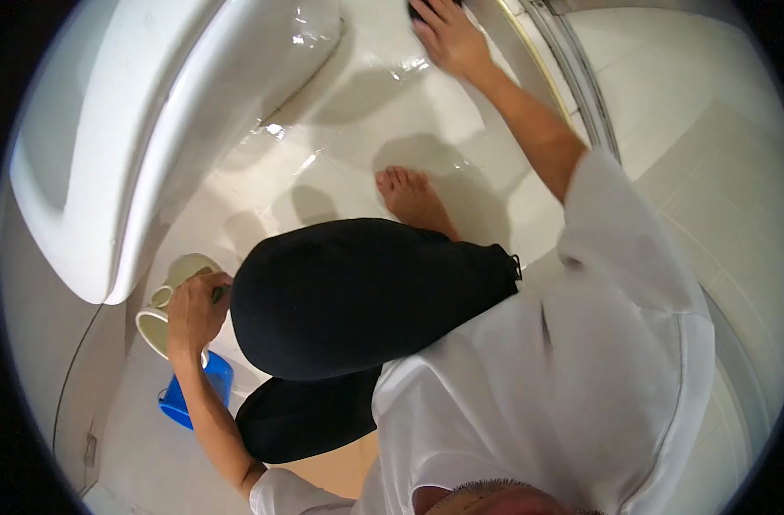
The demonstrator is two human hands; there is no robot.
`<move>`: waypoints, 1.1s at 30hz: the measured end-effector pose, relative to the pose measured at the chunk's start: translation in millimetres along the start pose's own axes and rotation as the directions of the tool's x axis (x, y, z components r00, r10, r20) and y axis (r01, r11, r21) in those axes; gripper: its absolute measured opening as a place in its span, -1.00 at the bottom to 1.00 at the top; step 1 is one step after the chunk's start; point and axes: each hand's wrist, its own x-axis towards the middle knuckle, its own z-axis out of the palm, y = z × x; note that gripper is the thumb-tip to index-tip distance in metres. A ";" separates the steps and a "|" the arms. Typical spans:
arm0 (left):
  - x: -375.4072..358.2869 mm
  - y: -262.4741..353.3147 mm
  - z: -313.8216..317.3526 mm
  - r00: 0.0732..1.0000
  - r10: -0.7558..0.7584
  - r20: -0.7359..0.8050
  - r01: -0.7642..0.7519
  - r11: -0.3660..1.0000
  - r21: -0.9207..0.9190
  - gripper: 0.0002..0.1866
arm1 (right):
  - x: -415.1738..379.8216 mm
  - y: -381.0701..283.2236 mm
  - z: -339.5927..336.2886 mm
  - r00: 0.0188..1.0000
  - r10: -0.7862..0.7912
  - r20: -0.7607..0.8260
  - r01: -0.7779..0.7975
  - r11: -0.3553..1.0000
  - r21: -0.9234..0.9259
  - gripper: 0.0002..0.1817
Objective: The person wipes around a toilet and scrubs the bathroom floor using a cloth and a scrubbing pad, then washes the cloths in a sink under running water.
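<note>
At the top edge of the head view, my right hand (448,36) presses down on a black object (420,10) against the wet floor, close to the curved sill. The frame cuts that object off, so I cannot tell its kind. My left hand (199,313) is at the left, fingers curled, with a small dark green piece (219,293) showing by the fingertips. It overlaps a cream plastic container (154,330) that has rounded openings. Just below the container, a blue plastic bin (175,402) lies partly behind my left forearm.
A large glossy white bathroom fixture (164,112) curves over the upper left. The pale floor (349,129) shines with water beside my bare foot (413,202). Along the right runs a metal track (581,73), with pale tiles (692,129) beyond it.
</note>
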 end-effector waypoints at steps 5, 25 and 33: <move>-2.6 -16.3 14.1 0.998 0.059 0.007 -0.059 0.998 0.010 -0.81 | -289.0 -8.0 -108.5 0.880 0.374 0.292 -0.331 0.925 -0.185 -0.27; 2.5 -14.1 24.9 0.982 0.156 -0.104 -0.157 0.988 -0.003 -0.81 | -374.5 -59.5 -126.6 0.752 0.084 0.653 -0.059 0.996 -0.060 -0.38; 19.7 -12.3 29.1 0.960 0.276 -0.036 -0.273 0.958 0.085 -0.74 | -219.0 -28.2 -56.0 0.974 0.085 0.211 -0.053 0.987 -0.154 -0.42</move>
